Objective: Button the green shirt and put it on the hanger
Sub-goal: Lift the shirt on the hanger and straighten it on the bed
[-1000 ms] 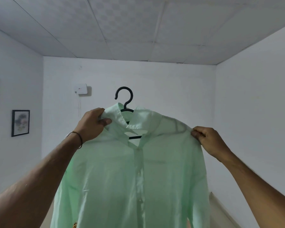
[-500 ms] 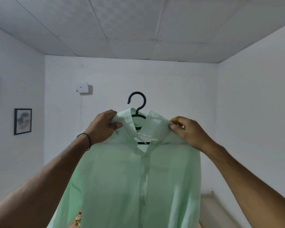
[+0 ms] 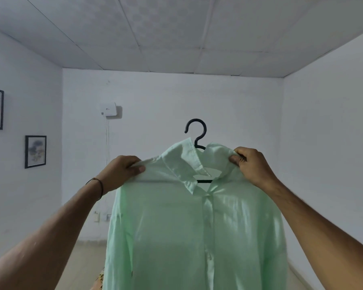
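- Green shirt point(image 3: 176, 227), buttoned, drapes the black hanger point(image 3: 196, 130).
- Our left hand point(image 3: 122, 172) pinches its shoulder; our right hand point(image 3: 254, 166) grips cloth beside the collar.
- Wall box point(image 3: 109, 109) mark: unreadable.

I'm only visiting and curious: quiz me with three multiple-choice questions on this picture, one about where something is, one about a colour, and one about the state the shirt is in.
1. Where do the framed pictures hang?
A. on the left wall
B. on the ceiling
C. on the right wall

2. What colour is the hanger?
A. white
B. black
C. red

3. How is the shirt right now?
A. folded on the floor
B. on the hanger, held up by both hands
C. draped over a chair

Answers:
1 A: both frames sit on the wall to the left.
2 B: its hook shows black above the shirt.
3 B: the left hand grips one shoulder and the right hand grips the other side, with the hook rising between them.
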